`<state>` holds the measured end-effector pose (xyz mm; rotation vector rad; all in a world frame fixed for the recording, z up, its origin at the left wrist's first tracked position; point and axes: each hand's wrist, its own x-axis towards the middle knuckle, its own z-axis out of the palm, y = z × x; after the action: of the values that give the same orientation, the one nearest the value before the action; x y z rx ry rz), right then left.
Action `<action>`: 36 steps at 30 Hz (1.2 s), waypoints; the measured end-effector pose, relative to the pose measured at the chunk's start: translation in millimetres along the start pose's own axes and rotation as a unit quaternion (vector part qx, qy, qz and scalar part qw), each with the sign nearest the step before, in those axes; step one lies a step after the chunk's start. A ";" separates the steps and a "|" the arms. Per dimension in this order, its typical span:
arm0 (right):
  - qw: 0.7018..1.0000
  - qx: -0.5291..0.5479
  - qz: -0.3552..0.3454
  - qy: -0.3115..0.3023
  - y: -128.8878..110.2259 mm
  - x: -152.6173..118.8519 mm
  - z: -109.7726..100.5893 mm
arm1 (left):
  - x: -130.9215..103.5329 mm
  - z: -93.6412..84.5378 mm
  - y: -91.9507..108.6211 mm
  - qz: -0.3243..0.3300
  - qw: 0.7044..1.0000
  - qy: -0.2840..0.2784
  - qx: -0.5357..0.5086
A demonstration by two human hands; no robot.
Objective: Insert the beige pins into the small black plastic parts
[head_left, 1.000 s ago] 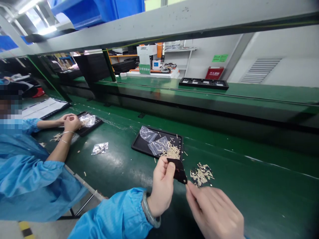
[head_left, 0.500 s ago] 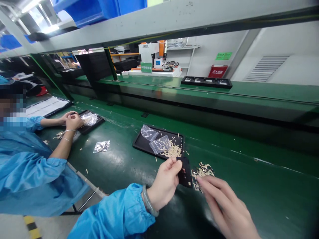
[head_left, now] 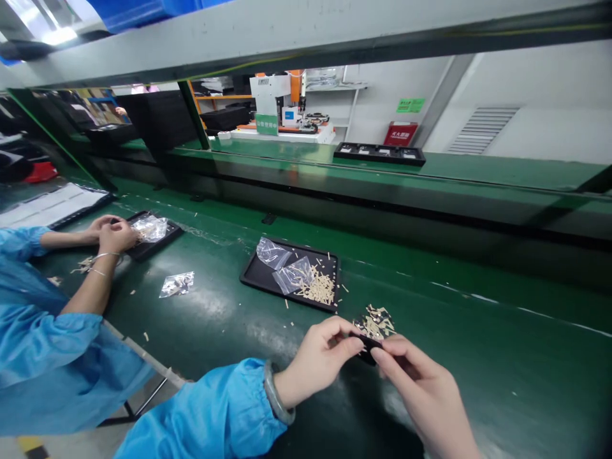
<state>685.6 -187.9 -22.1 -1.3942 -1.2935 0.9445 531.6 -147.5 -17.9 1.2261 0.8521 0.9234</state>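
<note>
Low in the centre of the frame, we saw the left hand (head_left: 321, 357) and the right hand (head_left: 421, 389) meet on a small black part (head_left: 367, 349) — each pinched one end of it, just above the green worktop (head_left: 478, 357). Just behind lay a pile of tan strips (head_left: 375, 322) (loose, scattered), and further back a black tray (head_left: 268, 280) held clear bags (head_left: 284, 268).
</note>
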 end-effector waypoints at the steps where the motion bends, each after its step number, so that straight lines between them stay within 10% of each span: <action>1: 0.999 0.034 0.036 -0.019 -0.2 -0.1 -0.3 | 0.4 -0.3 0.1 0.004 1.000 0.004 0.011; 8: 0.969 0.174 0.147 -0.092 -4.7 1.4 -3.6 | 2.4 -5.1 1.1 0.016 0.996 -0.012 0.083; 36: 0.953 0.186 0.189 -0.148 -17.2 0.1 -1.0 | -5.9 -17.9 15.5 0.211 0.910 -0.058 0.353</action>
<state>682.6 -188.7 -5.1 -1.2516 -0.9990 1.6193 511.2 -144.6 -4.9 2.1377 0.8697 0.8914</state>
